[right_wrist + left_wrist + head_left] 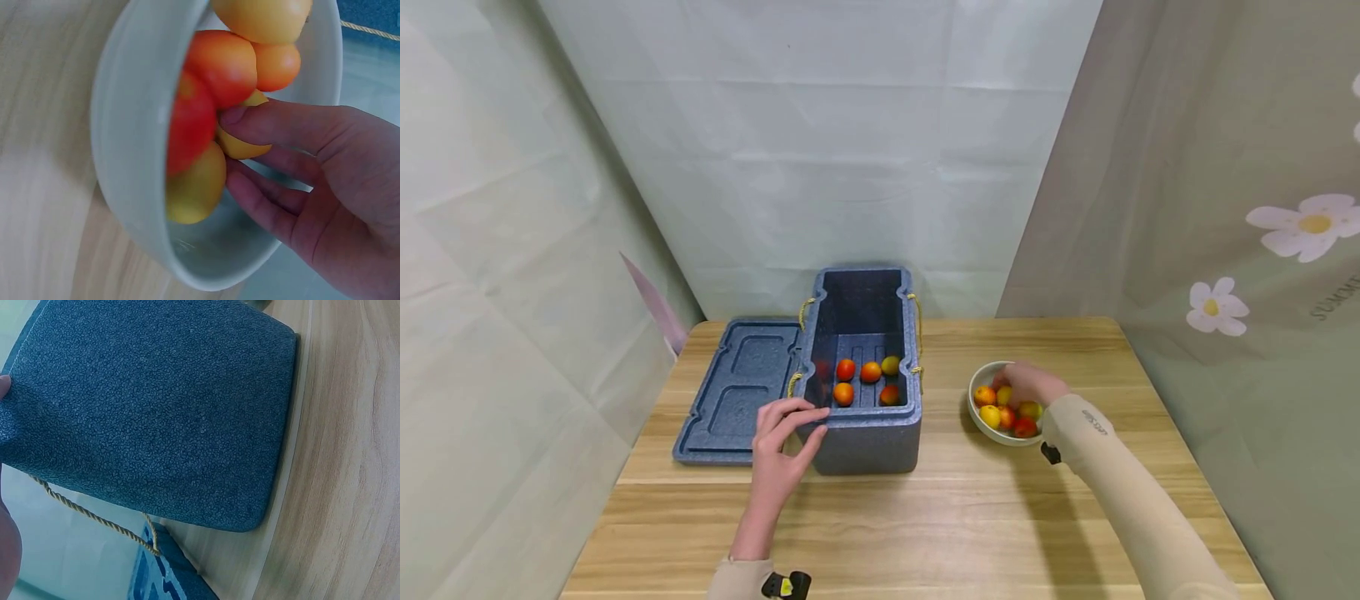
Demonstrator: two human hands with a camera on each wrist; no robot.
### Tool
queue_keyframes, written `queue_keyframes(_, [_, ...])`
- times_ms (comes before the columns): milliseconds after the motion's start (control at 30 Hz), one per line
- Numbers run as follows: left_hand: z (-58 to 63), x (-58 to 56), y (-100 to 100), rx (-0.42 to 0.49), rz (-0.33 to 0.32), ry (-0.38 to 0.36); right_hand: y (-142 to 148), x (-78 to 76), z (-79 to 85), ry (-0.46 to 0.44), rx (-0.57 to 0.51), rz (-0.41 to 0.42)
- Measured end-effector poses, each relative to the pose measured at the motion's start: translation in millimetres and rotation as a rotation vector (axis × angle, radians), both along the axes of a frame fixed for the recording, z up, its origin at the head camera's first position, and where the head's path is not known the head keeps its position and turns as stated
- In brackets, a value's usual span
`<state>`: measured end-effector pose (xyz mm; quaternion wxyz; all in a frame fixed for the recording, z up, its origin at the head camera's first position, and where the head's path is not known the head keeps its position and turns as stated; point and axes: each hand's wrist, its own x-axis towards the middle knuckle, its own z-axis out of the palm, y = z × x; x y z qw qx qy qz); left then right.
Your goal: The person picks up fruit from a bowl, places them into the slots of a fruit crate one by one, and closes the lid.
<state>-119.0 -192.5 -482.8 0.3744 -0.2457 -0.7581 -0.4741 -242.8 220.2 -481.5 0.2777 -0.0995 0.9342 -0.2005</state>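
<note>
My left hand point(778, 446) rests at the near left corner of a dark blue foam box point(868, 450), its fingertips on the rim and the thumb by the front wall. Several red, orange and yellowish round fruits point(870, 372) lie on the box floor. To the right, my right hand point(1033, 385) reaches into a pale bowl point(972, 408) of similar fruits. There it pinches a small yellow fruit point(240, 145) between thumb and fingers, right against a red fruit point(189, 128) and a yellow-green one point(197, 187).
The blue lid point(748, 392) lies flat on the wooden table point(880, 533), left of the box. Yellow rope handles point(919, 333) hang at the box sides. Pale cloth curtains point(842, 167) enclose the table at the back and both sides.
</note>
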Motion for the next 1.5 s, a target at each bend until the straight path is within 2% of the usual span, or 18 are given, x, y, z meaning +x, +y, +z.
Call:
queue_keyframes(133, [2.3,1.1,0,-0.006,0.000,-0.006,0,1.3,5.7,-0.068,-0.021,-0.071])
queue_keyframes(333, [2.0,1.7,0,-0.011,0.005,-0.019,1,0.0,12.4,-0.028,-0.002,-0.014])
queue_keyframes(567, [0.8,1.5,-1,-0.012,0.007,-0.023,3,0.1,18.0,0.005,-0.035,-0.005])
queue_keyframes(900, [1.4,1.8,0,-0.007,0.006,-0.026,1,-3.5,34.7,0.021,0.032,-0.025])
queue_keyframes(1133, [0.0,0.8,-1,-0.016,0.008,-0.037,1,-17.2,43.1,0.115,0.115,0.130])
queue_keyframes(1367, [-1.0,1.0,-2,-0.018,0.011,-0.051,-7,-27.7,60.6,0.141,0.081,0.216])
queue_keyframes(1500, [-1.8,1.4,-2,-0.014,0.014,-0.052,-14,-34.4,69.1,0.170,0.074,0.238])
